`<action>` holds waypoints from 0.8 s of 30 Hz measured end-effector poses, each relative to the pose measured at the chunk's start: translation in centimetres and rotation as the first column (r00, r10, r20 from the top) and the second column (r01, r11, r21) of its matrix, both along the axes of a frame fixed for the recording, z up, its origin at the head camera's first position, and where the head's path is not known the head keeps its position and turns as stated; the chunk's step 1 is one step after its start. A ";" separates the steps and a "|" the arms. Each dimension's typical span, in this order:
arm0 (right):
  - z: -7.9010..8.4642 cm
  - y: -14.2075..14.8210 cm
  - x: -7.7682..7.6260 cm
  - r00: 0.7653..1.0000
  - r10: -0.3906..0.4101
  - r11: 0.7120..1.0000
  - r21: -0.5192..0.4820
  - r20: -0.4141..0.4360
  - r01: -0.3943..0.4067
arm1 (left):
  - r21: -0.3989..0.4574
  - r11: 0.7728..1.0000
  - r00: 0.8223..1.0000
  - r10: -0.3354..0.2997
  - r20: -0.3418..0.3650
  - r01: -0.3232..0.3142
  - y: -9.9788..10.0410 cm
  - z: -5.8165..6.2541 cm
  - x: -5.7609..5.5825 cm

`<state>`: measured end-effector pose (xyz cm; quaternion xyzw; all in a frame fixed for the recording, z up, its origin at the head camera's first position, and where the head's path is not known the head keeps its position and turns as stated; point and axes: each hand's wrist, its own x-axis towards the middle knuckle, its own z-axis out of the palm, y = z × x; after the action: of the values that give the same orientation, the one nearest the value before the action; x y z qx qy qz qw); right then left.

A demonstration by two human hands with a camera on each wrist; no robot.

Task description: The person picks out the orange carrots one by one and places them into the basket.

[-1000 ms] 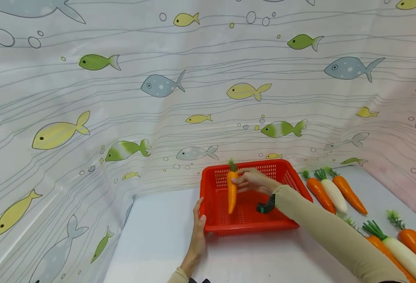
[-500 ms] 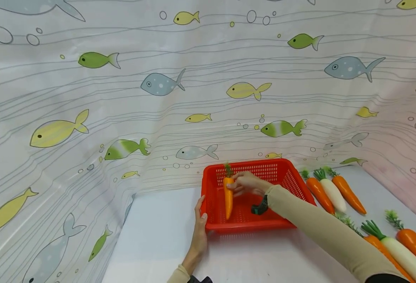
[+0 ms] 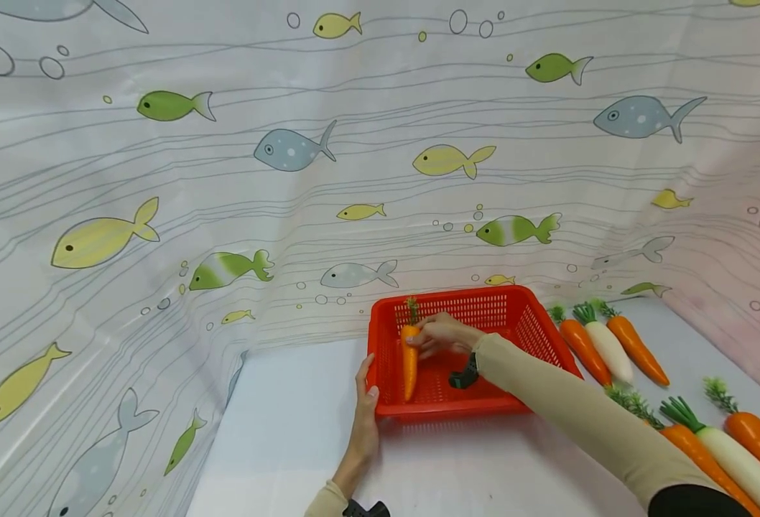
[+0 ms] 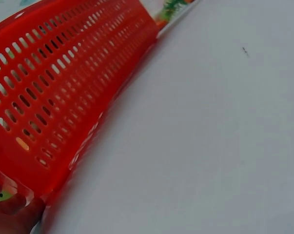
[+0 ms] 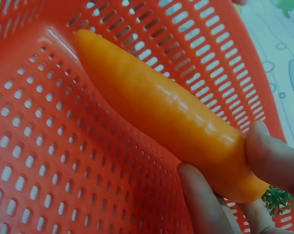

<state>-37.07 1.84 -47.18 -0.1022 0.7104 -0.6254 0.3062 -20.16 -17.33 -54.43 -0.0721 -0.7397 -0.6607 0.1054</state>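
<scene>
A pale curtain (image 3: 212, 179) printed with fish hangs at the far left and runs behind everything. White tabletop (image 3: 289, 424) spreads between it and the left hand (image 3: 364, 424), which holds the near left corner of a red basket (image 3: 457, 409), a finger along the outer left wall and the thumb at the rim.

Just inside that left wall is an orange carrot (image 3: 409, 370), upright in the head view and slightly tilted, its leafy tuft (image 3: 412, 310) at the top, against the far wall's slots. The right hand (image 3: 445, 334) grasps it from the right, thumb and fingertips (image 5: 198, 192) pinching the thick end just below the leaves. Most of the body extends free of the grip, and the tapered tip points toward the near left corner. The right wrist view shows the carrot running alongside the slotted left wall; whether the tip touches the floor or wall I cannot tell.

The left wall and near rim are the closest edges to the carrot. On its right, the perforated floor stretches beneath the hand, a dark wristband (image 3: 465, 374) and a beige sleeve (image 3: 567, 413), which crosses the right part of the near rim.

Beyond the right wall, close beside it, a row of two carrots (image 3: 638, 350) and a white radish (image 3: 611, 352) lies on the table; nearer the person is a second, similar row, partly behind the sleeve.
</scene>
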 end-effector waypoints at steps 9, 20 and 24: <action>-0.7 -0.8 -0.6 1.000 0.006 0.998 0.060 0.006 -0.006 | 0.002 1.000 1.000 -0.013 -0.007 0.013 -0.2 -0.2 0.0; -1.1 -1.2 -0.8 1.000 0.010 0.995 0.103 0.009 -0.011 | 0.002 1.000 1.000 -0.023 -0.006 0.023 -0.2 -0.3 0.0; -1.3 -1.2 -0.9 1.000 0.022 0.992 0.128 0.000 -0.022 | -0.001 1.000 1.000 -0.025 -0.004 0.025 -0.2 -0.3 0.0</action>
<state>-37.93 0.59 -48.46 -0.0905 0.7479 -0.5753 0.3185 -20.14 -17.57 -54.76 -0.0829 -0.7390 -0.6613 0.0986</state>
